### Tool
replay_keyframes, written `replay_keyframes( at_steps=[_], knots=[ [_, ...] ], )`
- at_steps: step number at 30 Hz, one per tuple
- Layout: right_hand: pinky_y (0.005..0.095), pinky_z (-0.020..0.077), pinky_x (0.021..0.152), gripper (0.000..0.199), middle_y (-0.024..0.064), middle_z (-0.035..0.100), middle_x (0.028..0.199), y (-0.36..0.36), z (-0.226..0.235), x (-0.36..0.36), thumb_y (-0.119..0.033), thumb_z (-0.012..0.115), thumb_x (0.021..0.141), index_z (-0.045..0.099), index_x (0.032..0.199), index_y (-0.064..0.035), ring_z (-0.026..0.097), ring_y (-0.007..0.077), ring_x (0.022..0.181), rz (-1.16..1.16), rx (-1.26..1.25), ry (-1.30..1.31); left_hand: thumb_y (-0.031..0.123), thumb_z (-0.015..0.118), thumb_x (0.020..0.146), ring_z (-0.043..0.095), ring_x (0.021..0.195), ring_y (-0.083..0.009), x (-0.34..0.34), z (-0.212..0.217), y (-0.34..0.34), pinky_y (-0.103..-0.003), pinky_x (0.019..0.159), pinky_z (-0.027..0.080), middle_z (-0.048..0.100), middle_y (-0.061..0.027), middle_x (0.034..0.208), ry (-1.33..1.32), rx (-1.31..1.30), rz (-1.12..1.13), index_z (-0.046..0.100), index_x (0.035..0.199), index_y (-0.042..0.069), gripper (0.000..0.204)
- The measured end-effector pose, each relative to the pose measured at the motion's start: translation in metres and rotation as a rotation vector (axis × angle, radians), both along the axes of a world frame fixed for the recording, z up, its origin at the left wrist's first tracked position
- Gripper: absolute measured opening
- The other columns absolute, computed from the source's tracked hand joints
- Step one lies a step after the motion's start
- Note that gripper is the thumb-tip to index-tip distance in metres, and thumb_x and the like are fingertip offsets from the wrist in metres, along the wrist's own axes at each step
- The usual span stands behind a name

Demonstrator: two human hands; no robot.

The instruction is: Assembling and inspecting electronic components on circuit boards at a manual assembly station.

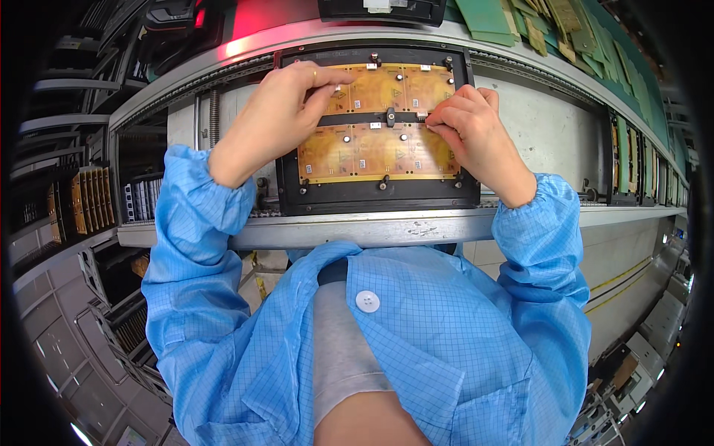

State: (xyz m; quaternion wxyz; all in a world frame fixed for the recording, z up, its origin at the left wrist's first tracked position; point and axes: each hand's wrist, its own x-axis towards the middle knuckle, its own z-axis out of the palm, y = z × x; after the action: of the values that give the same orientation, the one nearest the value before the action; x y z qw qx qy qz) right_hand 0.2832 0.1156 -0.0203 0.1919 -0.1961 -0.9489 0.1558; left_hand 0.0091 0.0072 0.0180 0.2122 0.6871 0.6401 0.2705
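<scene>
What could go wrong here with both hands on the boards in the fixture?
1. The left hand and right hand are bare, pressing on the yellow boards; they may smudge or static-damage them.
2. Small white parts lie near the fingers and could be knocked off.
3. The fixture sits on conveyor rails; uneven pressing might shift it.

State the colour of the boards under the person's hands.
Yellow-orange boards, set in a black frame; head view.

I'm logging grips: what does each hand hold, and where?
Neither clearly grips anything: left hand and right hand press fingertips on the yellow circuit boards in the black frame.
</scene>
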Motion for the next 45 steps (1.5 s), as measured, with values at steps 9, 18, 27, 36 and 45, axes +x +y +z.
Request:
replay_keyframes(
  at_steps=[9, 18, 27, 36, 45],
  knots=[
    [0.0391, 0.0370, 0.093, 0.008, 0.0031, 0.069, 0.087, -0.001, 0.004, -0.003, -0.003, 0.074, 0.080, 0.071, 0.086, -0.0065, 0.058, 0.0234, 0.092, 0.028, 0.063, -0.034, 0.008, 0.063, 0.094, 0.070, 0.084, -0.0302, -0.011, -0.016, -0.041, -0.035, 0.071, 0.054, 0.070, -0.0220, 0.098, -0.180, -0.063, 0.132, 0.068, 0.115, -0.003, 0.023],
    [0.0388, 0.0358, 0.093, 0.011, 0.0043, 0.066, 0.085, 0.012, 0.004, -0.021, -0.009, 0.076, 0.080, 0.071, 0.089, -0.0072, 0.057, 0.0251, 0.093, 0.000, 0.037, -0.032, 0.004, 0.067, 0.086, 0.062, 0.097, -0.0351, -0.013, -0.025, -0.045, -0.042, 0.085, 0.051, 0.068, -0.0152, 0.095, -0.029, 0.102, 0.004, 0.070, 0.099, -0.001, 0.014],
    [0.0256, 0.0501, 0.073, 0.009, 0.0054, 0.068, 0.097, 0.015, 0.010, -0.015, 0.002, 0.064, 0.093, 0.068, 0.102, 0.0017, 0.063, 0.0126, 0.087, -0.184, -0.497, 0.188, 0.004, 0.068, 0.085, 0.061, 0.093, -0.0343, -0.017, -0.034, -0.040, -0.042, 0.085, 0.051, 0.068, -0.0141, 0.094, 0.093, 0.120, -0.093, 0.074, 0.099, 0.000, 0.016],
    [0.0256, 0.0517, 0.082, 0.014, 0.0069, 0.065, 0.113, 0.015, 0.010, -0.003, 0.005, 0.062, 0.093, 0.069, 0.106, 0.0021, 0.063, 0.0138, 0.096, -0.193, -0.495, 0.157, 0.005, 0.070, 0.083, 0.061, 0.093, -0.0324, -0.014, -0.036, -0.033, -0.041, 0.085, 0.052, 0.067, -0.0127, 0.090, 0.101, 0.099, -0.124, 0.076, 0.094, 0.000, 0.014],
    [0.0267, 0.0520, 0.088, 0.017, 0.0066, 0.064, 0.114, 0.021, 0.024, -0.039, 0.003, 0.066, 0.092, 0.069, 0.108, 0.0029, 0.063, 0.0141, 0.101, -0.066, -0.764, 0.173, -0.005, 0.064, 0.076, 0.057, 0.104, -0.0303, -0.005, -0.038, -0.043, -0.037, 0.092, 0.051, 0.060, -0.0122, 0.104, 0.271, 0.125, -0.142, 0.069, 0.108, -0.002, 0.033]
  ],
)
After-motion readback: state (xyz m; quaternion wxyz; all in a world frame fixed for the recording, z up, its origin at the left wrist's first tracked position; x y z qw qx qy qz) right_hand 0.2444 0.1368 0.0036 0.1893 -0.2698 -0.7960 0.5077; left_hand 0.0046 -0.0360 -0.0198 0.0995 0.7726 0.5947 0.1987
